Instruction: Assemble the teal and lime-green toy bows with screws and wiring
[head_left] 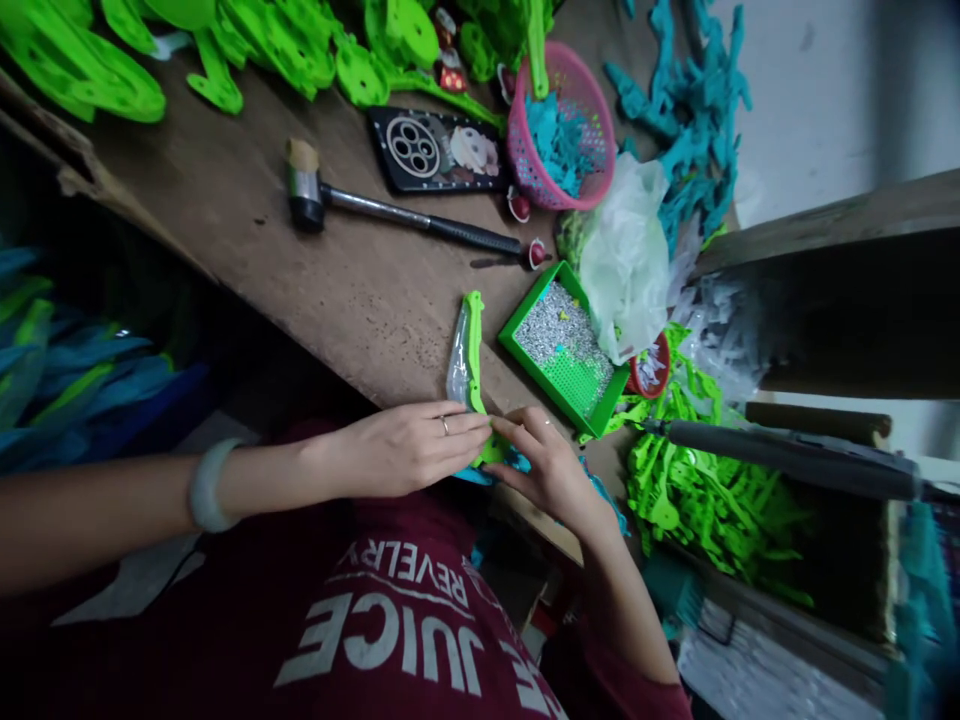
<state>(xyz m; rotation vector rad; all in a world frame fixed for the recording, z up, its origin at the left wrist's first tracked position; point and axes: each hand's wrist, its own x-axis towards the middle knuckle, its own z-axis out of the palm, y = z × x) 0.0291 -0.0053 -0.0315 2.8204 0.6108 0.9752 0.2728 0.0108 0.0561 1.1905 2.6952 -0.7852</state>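
Far left, off the worktop (352,300), blurred heap of blue and green parts (67,350). Top left, bright green moulded parts (262,45) spread along the far side. Then the mallet (412,219), lying flat, head to the left, handle to the right. Left hand (424,445), pale bracelet (212,487) on that wrist: fingers straight and together, laid over the lower end of the workpiece; thumb hidden, can't tell if it grips. Phone (439,150) sits beyond the mallet, patterned black case. Workpiece (474,350) is green with a clear blade-shaped side, at the near worktop edge, upper end bare, lower end under both hands; some blue shows beneath. Right hand (551,470): thumb and index closed on the workpiece's lower end, just beside the left fingertips. Beyond it, pink basket (606,135) with blue bits, green tray (544,385) of small silvery pieces, clear plastic bag (626,245) against the tray. Red cup (639,380) next, then blue parts (686,110) up top, green pile (697,490) below. Grey stick-shaped tool (787,460) crosses over that pile.
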